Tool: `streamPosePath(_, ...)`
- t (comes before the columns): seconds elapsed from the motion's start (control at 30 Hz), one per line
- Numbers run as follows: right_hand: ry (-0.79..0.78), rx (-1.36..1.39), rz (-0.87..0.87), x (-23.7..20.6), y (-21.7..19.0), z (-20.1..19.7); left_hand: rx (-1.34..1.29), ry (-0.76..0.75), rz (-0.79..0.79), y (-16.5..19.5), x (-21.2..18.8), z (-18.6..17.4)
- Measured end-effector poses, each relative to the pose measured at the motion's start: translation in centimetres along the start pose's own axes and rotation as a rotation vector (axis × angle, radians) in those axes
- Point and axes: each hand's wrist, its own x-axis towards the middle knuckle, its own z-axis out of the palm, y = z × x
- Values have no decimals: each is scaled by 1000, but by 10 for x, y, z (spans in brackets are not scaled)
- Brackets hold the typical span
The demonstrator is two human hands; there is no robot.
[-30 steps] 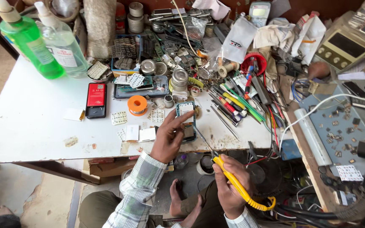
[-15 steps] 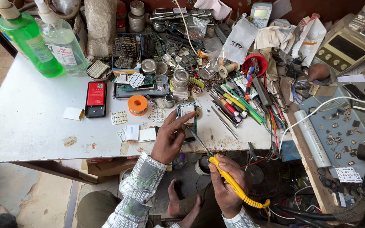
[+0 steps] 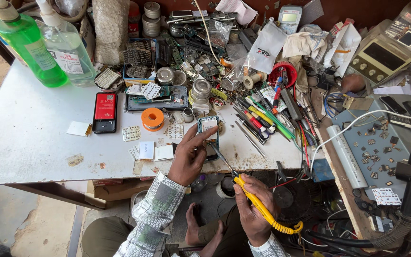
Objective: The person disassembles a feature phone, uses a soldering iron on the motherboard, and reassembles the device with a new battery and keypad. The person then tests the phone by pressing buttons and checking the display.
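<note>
My left hand (image 3: 190, 156) rests at the near edge of the white table (image 3: 34, 143), its fingers pressing down on a small opened phone board (image 3: 208, 127) with a white patch on it. My right hand (image 3: 253, 205), below the table edge, grips a yellow-handled soldering iron (image 3: 258, 202) with a coiled yellow cord. The iron's metal tip (image 3: 217, 154) points up-left and sits right beside the board, close to my left fingers. A checked sleeve covers my left forearm.
Two pump bottles (image 3: 48, 43), one green and one clear, stand at the far left. A red and black phone (image 3: 104, 112), an orange solder spool (image 3: 152, 119), small tins (image 3: 200, 88), many screwdrivers and pens (image 3: 262, 119) and phone parts crowd the table. A grey board (image 3: 376, 147) with small parts lies right.
My right hand with the soldering iron has shifted slightly up and left, bringing the tip nearer the board. My left hand stays on the board.
</note>
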Motion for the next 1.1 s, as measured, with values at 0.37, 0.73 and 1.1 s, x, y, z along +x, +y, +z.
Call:
streamPosePath(0.37, 8, 13, 49, -1, 2, -2, -2, -6, -14, -1, 0, 1)
streamPosePath(0.73, 2, -14, 34, 2, -1, -4, -55, -11, -5, 2, 0, 0)
streamPosePath(1.1, 4, -32, 40, 2, -2, -5, -35, -7, 15, 0, 0, 0)
